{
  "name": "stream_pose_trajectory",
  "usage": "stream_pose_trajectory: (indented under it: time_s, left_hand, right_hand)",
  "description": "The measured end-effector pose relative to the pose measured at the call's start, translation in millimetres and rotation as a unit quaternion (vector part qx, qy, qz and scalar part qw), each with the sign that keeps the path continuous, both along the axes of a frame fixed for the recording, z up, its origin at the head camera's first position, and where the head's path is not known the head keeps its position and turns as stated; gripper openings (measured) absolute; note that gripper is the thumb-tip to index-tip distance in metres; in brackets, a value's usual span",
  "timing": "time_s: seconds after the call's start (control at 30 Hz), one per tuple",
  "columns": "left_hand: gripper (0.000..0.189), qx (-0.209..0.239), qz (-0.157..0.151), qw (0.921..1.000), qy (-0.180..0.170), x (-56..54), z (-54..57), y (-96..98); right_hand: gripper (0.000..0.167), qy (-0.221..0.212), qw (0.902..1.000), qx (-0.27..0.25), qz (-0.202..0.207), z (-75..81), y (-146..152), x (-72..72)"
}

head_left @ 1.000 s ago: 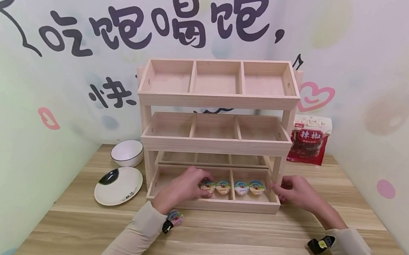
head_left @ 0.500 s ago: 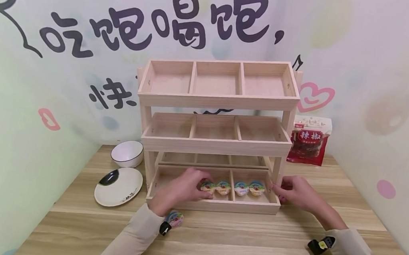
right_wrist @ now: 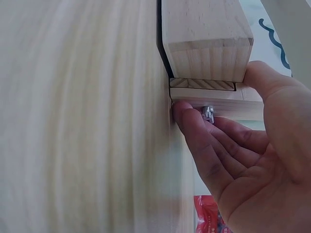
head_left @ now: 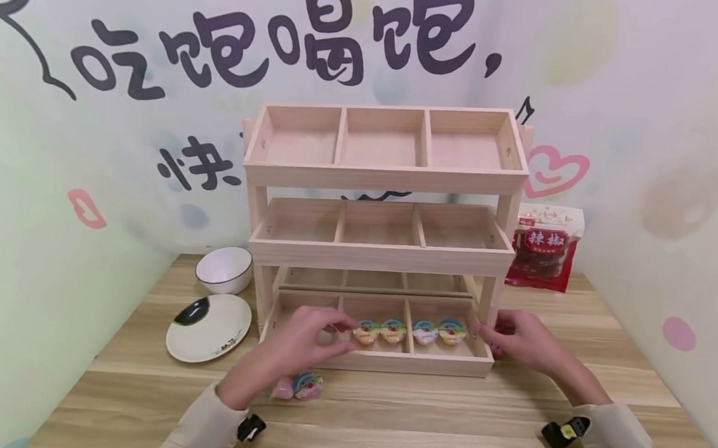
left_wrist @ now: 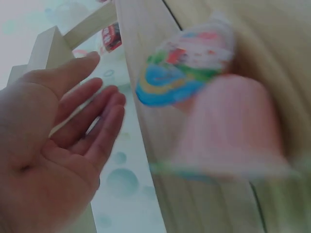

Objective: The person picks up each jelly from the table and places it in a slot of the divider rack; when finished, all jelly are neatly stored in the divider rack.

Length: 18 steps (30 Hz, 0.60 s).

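Note:
A three-tier wooden rack [head_left: 381, 180] stands on the table. My left hand [head_left: 301, 346] hovers over the bottom tray's front edge, just left of a jelly cup [head_left: 366, 333] in the middle compartment. Its fingers are apart with nothing between them in the left wrist view. Another cup shares that compartment; two more lie in the right one, lids facing up. Two jelly cups lie on the table under my left wrist: one shows a printed lid [left_wrist: 180, 68], the other a pink body [left_wrist: 233, 126]. My right hand [head_left: 524, 335] grips the rack's lower right corner, thumb in front, fingers by a bolt [right_wrist: 208, 114].
To the rack's left are a white bowl [head_left: 224, 270] and a plate [head_left: 208, 328] with a black patch. A red bag of dried chillies [head_left: 543, 249] leans behind the rack's right side. Walls close in behind and at both sides.
My left hand has let go of the left jelly cup in the middle compartment and drawn back left, uncovering the pink cup on the table. The right hand stays at the corner.

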<state>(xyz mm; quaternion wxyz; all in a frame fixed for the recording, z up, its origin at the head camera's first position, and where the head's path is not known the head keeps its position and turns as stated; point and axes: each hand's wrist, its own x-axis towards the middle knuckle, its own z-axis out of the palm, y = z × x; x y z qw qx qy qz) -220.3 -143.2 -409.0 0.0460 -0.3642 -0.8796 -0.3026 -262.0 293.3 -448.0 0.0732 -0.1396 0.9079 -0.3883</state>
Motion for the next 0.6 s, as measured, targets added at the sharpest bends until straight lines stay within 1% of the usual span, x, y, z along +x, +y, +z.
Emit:
stream_pose_trajectory:
  time_s: [0.13, 0.2, 0.3, 0.4, 0.47, 0.6]
  left_hand:
    - [0.020, 0.020, -0.025, 0.9994, 0.011, 6.9, -4.4, -13.4]
    - [0.017, 0.024, -0.039, 0.9989, 0.010, 9.0, -6.5, -18.4]
    - [0.013, 0.022, -0.051, 0.9985, 0.004, 12.5, -9.0, -25.6]
    - [0.012, 0.020, -0.056, 0.9982, -0.013, 16.8, -11.1, -34.9]
    - [0.011, 0.013, -0.053, 0.9980, -0.031, 20.3, -12.4, -42.2]
    - [0.011, -0.003, -0.047, 0.9959, -0.078, 27.1, -14.0, -56.7]
  right_hand:
    - [0.042, -0.002, 1.0000, 0.003, -0.002, -0.6, 1, -0.1]
    - [0.044, -0.001, 1.0000, 0.005, -0.003, -1.3, 2, 0.0]
    - [0.043, 0.001, 1.0000, 0.002, -0.003, -2.3, 4, 0.9]
    - [0.041, 0.003, 1.0000, 0.002, -0.002, -3.4, 4, 1.2]
    - [0.041, 0.005, 1.0000, 0.001, -0.001, -3.5, 3, 1.0]
    - [0.043, 0.002, 1.0000, -0.003, 0.003, -2.0, 0, 0.2]
